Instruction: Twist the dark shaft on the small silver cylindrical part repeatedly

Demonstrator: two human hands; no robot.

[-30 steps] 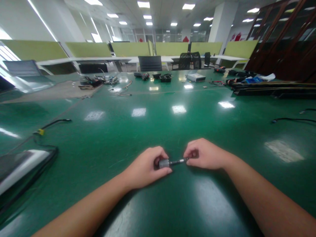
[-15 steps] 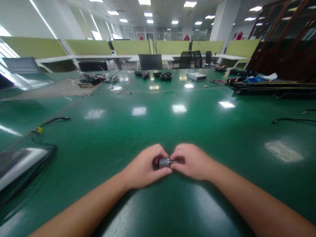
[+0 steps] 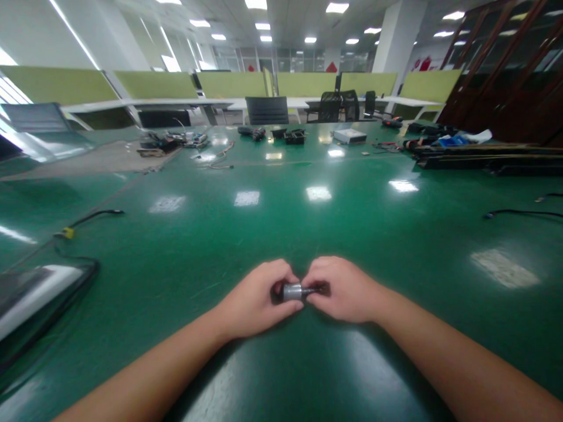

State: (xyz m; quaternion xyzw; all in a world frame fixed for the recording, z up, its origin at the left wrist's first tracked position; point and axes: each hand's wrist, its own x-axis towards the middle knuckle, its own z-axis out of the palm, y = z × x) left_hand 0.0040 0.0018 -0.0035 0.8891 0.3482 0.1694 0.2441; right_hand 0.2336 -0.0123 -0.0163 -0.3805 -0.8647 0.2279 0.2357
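Note:
Between my two hands, low over the near part of the green table point(image 3: 281, 234), is a small metal cylinder point(image 3: 292, 291) with a thinner dark shaft point(image 3: 311, 290) out of its right side. It looks like a small motor, but its exact kind is too small to tell. My left hand point(image 3: 268, 299) is closed around the cylinder, thumb below and fingers above. My right hand point(image 3: 338, 288) pinches the shaft end; the fingertips hide part of it. Both hands lie close together, thumbs nearly touching.
At the left edge lies a grey and white device point(image 3: 39, 299) with a black cable point(image 3: 94, 214) near it. Black cables point(image 3: 519, 214) lie at right. Long dark bars point(image 3: 484, 158), a white box point(image 3: 349, 136) and tangled parts point(image 3: 171, 142) sit along the far side.
My right thumb has shifted slightly away from my left thumb, and more of the shaft shows. The cylinder stays held in almost the same place.

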